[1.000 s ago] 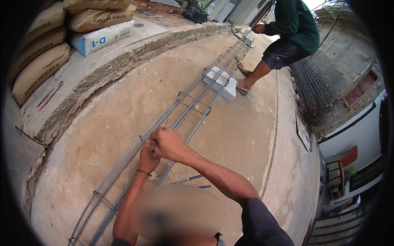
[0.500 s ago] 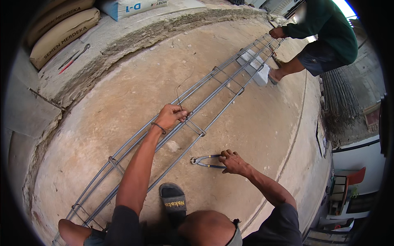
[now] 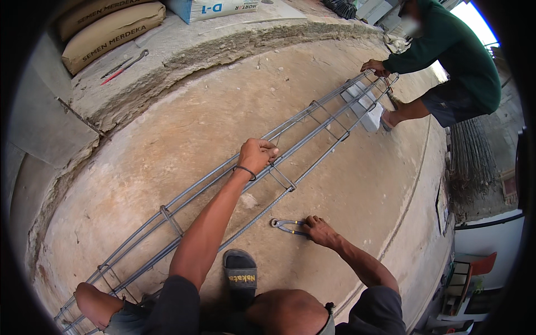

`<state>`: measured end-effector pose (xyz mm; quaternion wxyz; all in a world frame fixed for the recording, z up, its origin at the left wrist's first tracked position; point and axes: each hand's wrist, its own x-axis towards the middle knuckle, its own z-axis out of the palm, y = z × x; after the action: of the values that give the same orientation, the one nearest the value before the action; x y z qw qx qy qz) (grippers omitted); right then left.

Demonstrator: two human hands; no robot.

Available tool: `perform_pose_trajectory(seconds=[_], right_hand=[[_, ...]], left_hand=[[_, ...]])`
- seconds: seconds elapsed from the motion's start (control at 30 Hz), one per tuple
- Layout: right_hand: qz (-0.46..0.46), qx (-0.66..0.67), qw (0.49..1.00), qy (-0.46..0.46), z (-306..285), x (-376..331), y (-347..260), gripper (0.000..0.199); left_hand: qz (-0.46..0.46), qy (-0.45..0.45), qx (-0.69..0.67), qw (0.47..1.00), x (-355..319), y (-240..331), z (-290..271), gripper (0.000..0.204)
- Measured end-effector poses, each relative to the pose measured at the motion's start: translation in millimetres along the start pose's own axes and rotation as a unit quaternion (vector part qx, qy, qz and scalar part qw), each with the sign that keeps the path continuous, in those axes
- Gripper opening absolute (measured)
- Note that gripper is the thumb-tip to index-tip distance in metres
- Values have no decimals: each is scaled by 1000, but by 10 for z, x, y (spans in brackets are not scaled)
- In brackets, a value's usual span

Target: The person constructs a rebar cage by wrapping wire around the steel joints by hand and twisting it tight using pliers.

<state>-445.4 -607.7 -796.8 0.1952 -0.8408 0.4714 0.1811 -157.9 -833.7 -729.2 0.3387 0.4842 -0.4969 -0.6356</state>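
Note:
A long steel rebar cage (image 3: pixel 312 143) runs diagonally from the lower left to the upper right, with square stirrups along its bars. My left hand (image 3: pixel 258 155) is at its middle, beside a stirrup, with the fingers pinched on a thin tie wire (image 3: pixel 278 139); the fingers partly hide the wire. On the near side of the cage, my right hand (image 3: pixel 322 231) grips the handles of a pair of pincers (image 3: pixel 291 226). Their round jaws point left toward the cage, apart from its bars, and the handles are spread.
A co-worker (image 3: pixel 460 61) bends over the cage's far end, hands on the bars, near a white block (image 3: pixel 365 111). Cement bags (image 3: pixel 114 38) and a red-handled tool (image 3: pixel 125 68) lie on the raised ledge (image 3: pixel 184 61). Bundled rods (image 3: pixel 472 151) stand at right. My sandal (image 3: pixel 240 273) is beside the cage.
The whole view has shifted, moving the scene rightward and down. My right hand has closed further around the pincers' handles. The wire's loop above my left hand shows less. The co-worker's hands are spread along the bars.

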Motion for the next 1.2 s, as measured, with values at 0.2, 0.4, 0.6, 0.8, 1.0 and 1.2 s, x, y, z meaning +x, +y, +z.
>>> perform_pose_trajectory(seconds=[0.2,0.4,0.6,0.8,1.0,1.2], right_hand=[[55,-28,998,-24,-419,-47,-362,29],[127,-58,990,13,-1791,-439,-284,25],[46,-373,909,179,-2797,46,-576,43],[-25,-606,782,146,-2863,801,-580,48],[-61,-689,699,182,-2973,906,-573,46],[-119,-760,620,157,-3038,934,-586,44]], left_hand=[[69,170,-8,983,-220,-409,-111,19],[70,189,103,974,-455,-322,-132,21],[88,136,247,955,-388,-344,133,33],[52,115,114,985,-374,-476,219,42],[93,128,93,983,-413,-479,225,44],[16,138,149,979,-375,-391,253,49]])
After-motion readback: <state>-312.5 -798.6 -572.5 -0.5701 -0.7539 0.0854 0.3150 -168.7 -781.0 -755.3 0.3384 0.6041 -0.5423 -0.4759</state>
